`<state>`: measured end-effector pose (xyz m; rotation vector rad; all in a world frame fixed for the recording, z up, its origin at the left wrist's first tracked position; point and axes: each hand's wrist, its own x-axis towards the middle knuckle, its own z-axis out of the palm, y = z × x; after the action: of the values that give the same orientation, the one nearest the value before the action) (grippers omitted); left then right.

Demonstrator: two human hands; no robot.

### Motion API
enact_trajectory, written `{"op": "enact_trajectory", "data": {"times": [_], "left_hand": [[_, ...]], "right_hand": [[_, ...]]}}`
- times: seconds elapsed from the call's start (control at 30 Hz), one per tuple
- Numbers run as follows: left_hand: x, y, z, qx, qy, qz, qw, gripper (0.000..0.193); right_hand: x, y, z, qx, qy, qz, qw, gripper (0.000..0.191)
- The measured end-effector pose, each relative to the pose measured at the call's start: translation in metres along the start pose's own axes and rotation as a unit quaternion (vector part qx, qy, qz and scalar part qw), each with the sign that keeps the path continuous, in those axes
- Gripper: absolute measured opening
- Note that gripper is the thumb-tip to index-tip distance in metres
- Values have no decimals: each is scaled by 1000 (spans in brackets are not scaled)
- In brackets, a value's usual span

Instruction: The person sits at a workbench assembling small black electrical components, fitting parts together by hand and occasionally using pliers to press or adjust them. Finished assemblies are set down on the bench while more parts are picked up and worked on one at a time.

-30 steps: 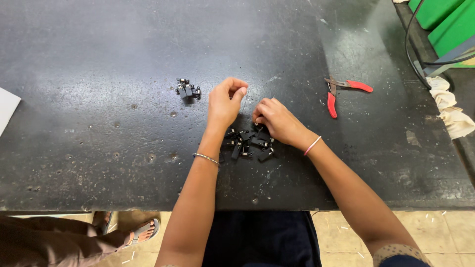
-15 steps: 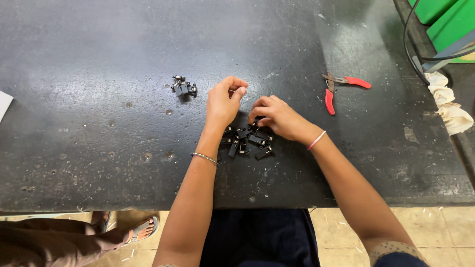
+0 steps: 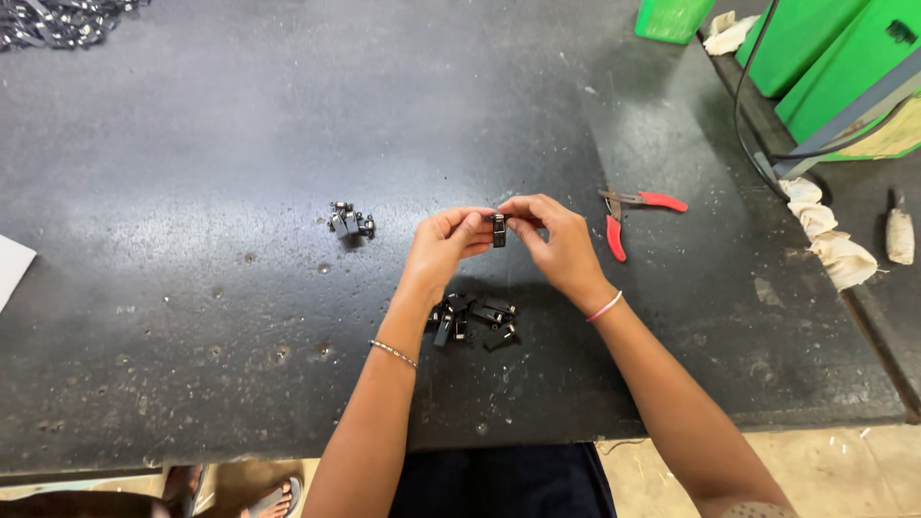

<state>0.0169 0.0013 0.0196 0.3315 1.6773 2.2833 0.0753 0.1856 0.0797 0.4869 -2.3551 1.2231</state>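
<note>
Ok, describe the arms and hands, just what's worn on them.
Both arms are bare to the frame's lower edge, with no gloves or visible sleeves. The left hand has a thin beaded metal bracelet on the forearm below it. The right hand has a thin pink band at the wrist. No rings can be made out.
</note>
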Motion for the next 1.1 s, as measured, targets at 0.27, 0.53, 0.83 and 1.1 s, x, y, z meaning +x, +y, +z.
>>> {"op": "enact_trajectory", "data": {"times": [0.27, 0.53, 0.83, 1.1], "left_hand": [[-12, 22, 10, -19, -3, 14, 1000, 28], [-13, 24, 12, 41, -18, 50, 998, 19], [-19, 30, 13, 165, 77, 52, 982, 16], [-18, 26, 17, 238, 102, 106, 960, 17]], "right_hand": [[0, 9, 4, 193, -14, 131, 972, 20], [-5, 29, 13, 499, -99, 267, 818, 27], [2, 14, 8, 178, 37, 127, 975, 19], [-2, -7, 13, 96, -2, 124, 988, 17]]}}
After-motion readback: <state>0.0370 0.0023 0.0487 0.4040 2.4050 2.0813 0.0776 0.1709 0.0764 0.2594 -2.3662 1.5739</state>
